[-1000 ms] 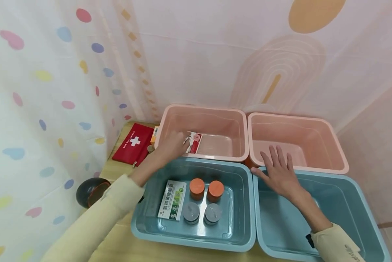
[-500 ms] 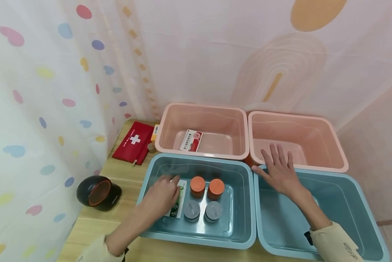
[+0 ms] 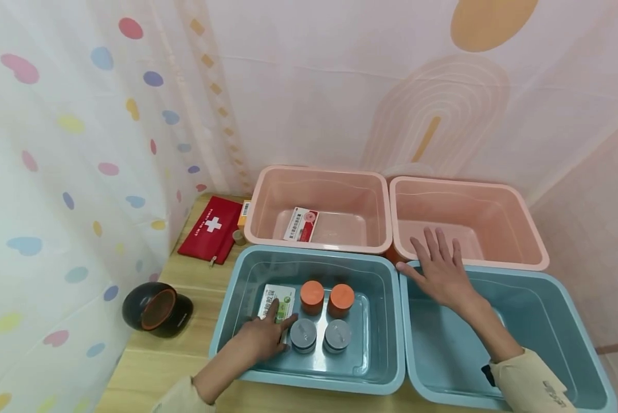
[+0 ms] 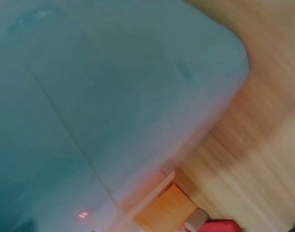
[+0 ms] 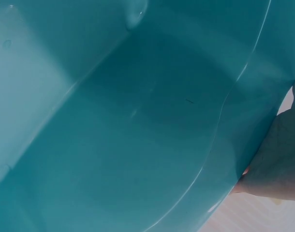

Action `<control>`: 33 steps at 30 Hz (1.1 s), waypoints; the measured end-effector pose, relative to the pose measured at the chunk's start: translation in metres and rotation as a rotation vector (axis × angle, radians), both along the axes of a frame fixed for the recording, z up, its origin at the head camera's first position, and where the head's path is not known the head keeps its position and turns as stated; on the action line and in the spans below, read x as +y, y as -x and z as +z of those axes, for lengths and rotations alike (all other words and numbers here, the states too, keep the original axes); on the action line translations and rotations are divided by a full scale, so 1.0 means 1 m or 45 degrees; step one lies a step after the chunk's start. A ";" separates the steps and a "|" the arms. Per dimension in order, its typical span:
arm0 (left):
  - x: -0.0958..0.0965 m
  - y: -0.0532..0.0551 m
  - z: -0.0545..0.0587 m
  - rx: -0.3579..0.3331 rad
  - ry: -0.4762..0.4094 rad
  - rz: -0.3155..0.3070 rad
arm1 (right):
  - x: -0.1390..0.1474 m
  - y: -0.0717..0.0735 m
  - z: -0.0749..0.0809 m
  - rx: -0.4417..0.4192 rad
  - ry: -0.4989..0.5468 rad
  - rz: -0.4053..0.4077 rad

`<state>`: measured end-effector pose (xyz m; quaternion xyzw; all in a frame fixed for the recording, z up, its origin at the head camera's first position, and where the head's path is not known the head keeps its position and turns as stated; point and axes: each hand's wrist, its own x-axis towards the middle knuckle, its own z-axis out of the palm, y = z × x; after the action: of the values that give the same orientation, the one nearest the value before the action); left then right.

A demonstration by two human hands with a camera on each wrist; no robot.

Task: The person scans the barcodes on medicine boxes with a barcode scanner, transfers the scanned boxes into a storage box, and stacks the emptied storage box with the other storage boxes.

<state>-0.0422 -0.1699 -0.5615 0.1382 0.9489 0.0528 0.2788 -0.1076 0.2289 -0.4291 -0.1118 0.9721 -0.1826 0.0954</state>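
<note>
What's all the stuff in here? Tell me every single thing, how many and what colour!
Pink bins: two, pink, far row
Blue bins: two, blue, near row
Flat box: one, white and green, left blue bin
Orange pots: two, orange, left blue bin
Grey pots: two, grey-topped, left blue bin
Printed box: one, white and red, left pink bin
Pouch: one, red, table's far left
Small box: one, orange, beside pouch
Round thing: one, brown, beside pouch
Rounded object: one, black, table's left
Table: one, light wood, underneath
Sleeves: two, cream, on arms
Left hand: one, over flat box
Right hand: one, over right bins' rims
</note>
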 end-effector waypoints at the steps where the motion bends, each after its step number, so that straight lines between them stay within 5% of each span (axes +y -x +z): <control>1: 0.002 0.001 0.005 -0.038 0.023 -0.012 | 0.000 0.000 0.000 0.002 0.001 0.001; 8: 0.027 0.004 0.064 -0.079 0.140 -0.036 | 0.000 -0.001 0.001 0.000 -0.002 -0.006; 11: 0.032 0.002 0.078 -0.065 0.142 -0.040 | 0.000 -0.001 0.000 0.000 -0.005 -0.005; 14: 0.032 0.003 0.072 -0.043 0.114 -0.057 | 0.000 -0.001 0.000 0.005 -0.008 -0.006; 19: 0.024 0.011 0.038 0.058 0.017 -0.098 | -0.001 0.000 0.000 -0.004 -0.004 -0.009; 22: 0.021 0.014 0.035 0.155 -0.056 -0.090 | -0.003 0.000 0.000 -0.011 -0.002 -0.014; 25: 0.021 0.014 0.051 0.220 -0.148 -0.028 | -0.005 0.001 0.000 -0.009 -0.008 -0.019; 33: 0.026 -0.006 0.123 0.353 -0.263 0.066 | -0.003 0.001 0.001 -0.003 -0.021 -0.020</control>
<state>-0.0360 -0.1440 -0.4382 0.1475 0.9710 0.1375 0.1282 -0.1083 0.2264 -0.4279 -0.1031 0.9744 -0.1754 0.0958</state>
